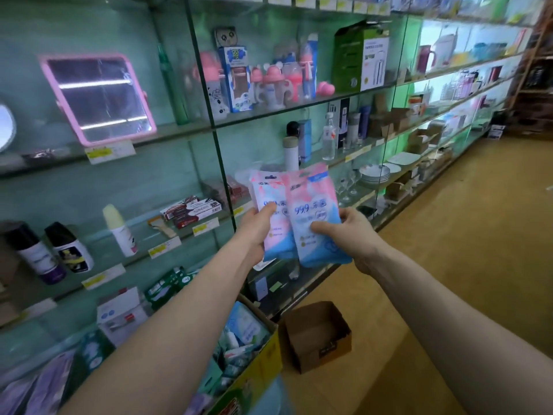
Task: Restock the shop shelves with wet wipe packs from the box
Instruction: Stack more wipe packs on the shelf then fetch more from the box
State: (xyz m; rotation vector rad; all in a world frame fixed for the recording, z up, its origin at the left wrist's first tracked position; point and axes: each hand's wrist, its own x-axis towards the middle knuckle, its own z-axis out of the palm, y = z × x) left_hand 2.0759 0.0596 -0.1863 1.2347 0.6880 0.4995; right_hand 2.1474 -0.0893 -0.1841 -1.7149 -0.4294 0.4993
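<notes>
Dim greenish light, glare on mirror (pixel 97 98), soft w/ edge distortion

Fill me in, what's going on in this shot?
A person stands at glass shop shelves with a pink-and-blue wet wipe pack in each hand. The left hand grips the left pack and the right hand grips the right pack, which overlaps the first. Both are held up in front of the shelves, not yet placed. On the floor below, an open box holds more packs, and a small brown box beside it looks empty.
</notes>
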